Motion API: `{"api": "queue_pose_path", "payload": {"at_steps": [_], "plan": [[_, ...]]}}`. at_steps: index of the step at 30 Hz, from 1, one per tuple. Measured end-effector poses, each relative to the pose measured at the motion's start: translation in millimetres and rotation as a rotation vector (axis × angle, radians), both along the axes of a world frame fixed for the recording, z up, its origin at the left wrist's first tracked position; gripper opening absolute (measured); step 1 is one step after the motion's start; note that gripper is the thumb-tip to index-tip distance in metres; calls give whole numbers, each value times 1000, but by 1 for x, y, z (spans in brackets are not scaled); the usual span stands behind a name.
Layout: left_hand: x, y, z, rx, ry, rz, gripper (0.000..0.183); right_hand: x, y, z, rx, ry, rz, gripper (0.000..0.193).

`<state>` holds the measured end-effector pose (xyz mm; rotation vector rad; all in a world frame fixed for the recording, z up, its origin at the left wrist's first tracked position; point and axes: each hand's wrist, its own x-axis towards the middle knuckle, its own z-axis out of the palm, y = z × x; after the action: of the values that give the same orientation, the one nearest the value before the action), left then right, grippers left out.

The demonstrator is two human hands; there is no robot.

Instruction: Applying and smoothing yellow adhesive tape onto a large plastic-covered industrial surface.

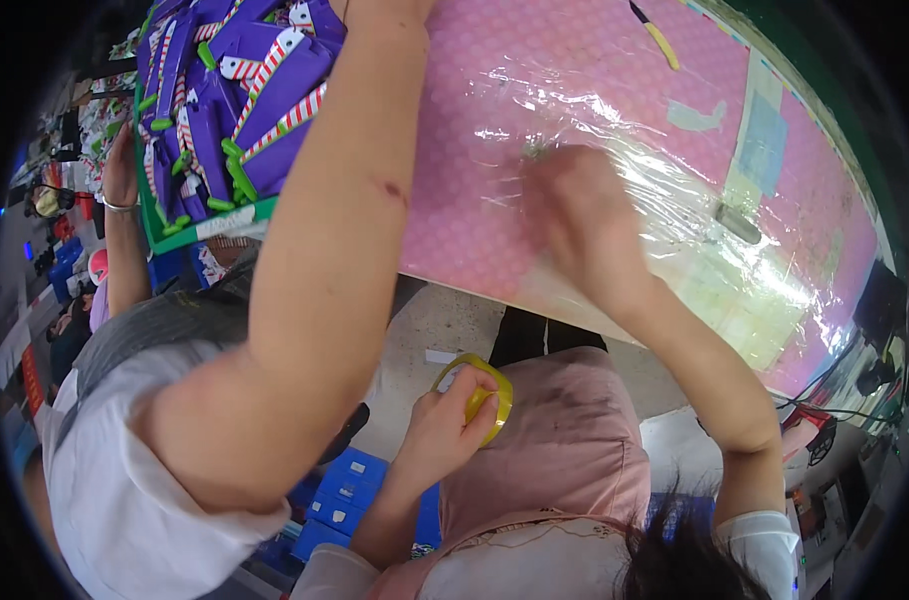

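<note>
Low in front of my pink apron, my left hand (442,432) is closed around a roll of yellow tape (501,405). My right hand (579,215) is over the pink table top (464,200), which has a shiny clear film on it. Motion smears its fingers, so I cannot tell whether they hold anything. At the upper left, a co-worker's bare arm (329,220) with a white sleeve crosses in front of a green tray (159,243). That tray is heaped with purple pieces (209,125) that have red-and-white striped strips and green ends.
A yellow-handled tool (660,42) with a dark tip lies at the table's far side. Toward the right are a blue patch (761,150) and a small grey rounded object (738,223). Blue boxes (346,490) stand below at the left. Another person's hand (121,170) is beside the tray.
</note>
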<state>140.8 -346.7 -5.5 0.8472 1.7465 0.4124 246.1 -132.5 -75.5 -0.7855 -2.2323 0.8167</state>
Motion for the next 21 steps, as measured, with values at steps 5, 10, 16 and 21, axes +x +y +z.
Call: {"api": "queue_pose_path", "payload": {"at_steps": [5,10,16,21], "plan": [[-4,7,3,111,10,91,18,36,-44,59,-884,-249,117,21],[2,10,-2,173,-47,151,19,41,-86,49,-695,-94,216,30],[1,9,-7,129,-73,173,17,43,-91,36,-808,-189,308,27],[-2,8,-8,81,-65,156,16,41,-92,32,-788,-220,349,24]]}}
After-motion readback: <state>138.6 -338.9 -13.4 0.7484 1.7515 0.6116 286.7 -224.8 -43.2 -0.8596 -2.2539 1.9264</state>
